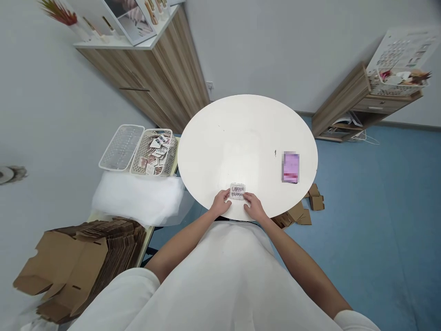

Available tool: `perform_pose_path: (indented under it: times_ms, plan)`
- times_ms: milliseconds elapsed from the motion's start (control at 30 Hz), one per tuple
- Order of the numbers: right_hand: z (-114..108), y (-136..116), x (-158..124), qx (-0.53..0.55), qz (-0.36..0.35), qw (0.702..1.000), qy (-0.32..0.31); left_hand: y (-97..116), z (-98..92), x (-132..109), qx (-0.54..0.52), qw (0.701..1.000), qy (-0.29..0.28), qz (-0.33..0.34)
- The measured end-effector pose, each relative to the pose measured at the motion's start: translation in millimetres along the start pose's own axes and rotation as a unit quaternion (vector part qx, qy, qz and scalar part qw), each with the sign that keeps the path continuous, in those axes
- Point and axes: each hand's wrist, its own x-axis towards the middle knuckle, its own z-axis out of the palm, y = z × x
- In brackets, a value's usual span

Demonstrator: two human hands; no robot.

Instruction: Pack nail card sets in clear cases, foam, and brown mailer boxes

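A small clear plastic tray of pink pieces [237, 190] lies near the front edge of the round white table [241, 138]. My left hand [221, 202] grips its left end with curled fingers. My right hand [253, 205] holds its right end the same way. A pink packet [291, 167] lies flat on the table to the right, well apart from both hands.
Two white mesh baskets [138, 149] stand to the left, one holding several small packets. White padding [138, 197] and a stack of flattened cardboard boxes [82, 262] lie left of me. Cardboard pieces [303, 211] sit on the blue floor. Wooden cabinets stand behind.
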Motion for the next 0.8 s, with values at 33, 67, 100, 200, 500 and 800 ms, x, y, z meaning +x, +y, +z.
perform_pose_path:
  times_ms: [33, 67, 100, 200, 500, 800]
  plan:
    - [1, 0, 1, -0.007, -0.001, 1.000, 0.004, 0, 0.4, 2, 0.009, 1.000, -0.002, 0.005]
    - [1, 0, 3, -0.016, -0.001, 1.000, 0.007, 1, 0.6, 5, 0.021, 1.000, -0.005, 0.011]
    - [1, 0, 5, -0.025, -0.002, 1.000, 0.008, 2, 0.6, 8, 0.034, 0.999, -0.011, 0.017]
    - [2, -3, 6, -0.066, -0.009, 0.998, 0.004, 3, -0.3, 12, 0.080, 0.995, -0.034, 0.044]
    - [4, -4, -11, -0.304, -0.054, 0.951, 0.004, -19, -24.3, -6, 0.252, 0.955, -0.065, 0.139]
    - [-2, -5, -3, -0.314, -0.092, 0.945, -0.008, -24, -38.5, 1, 0.334, 0.907, -0.076, 0.246]
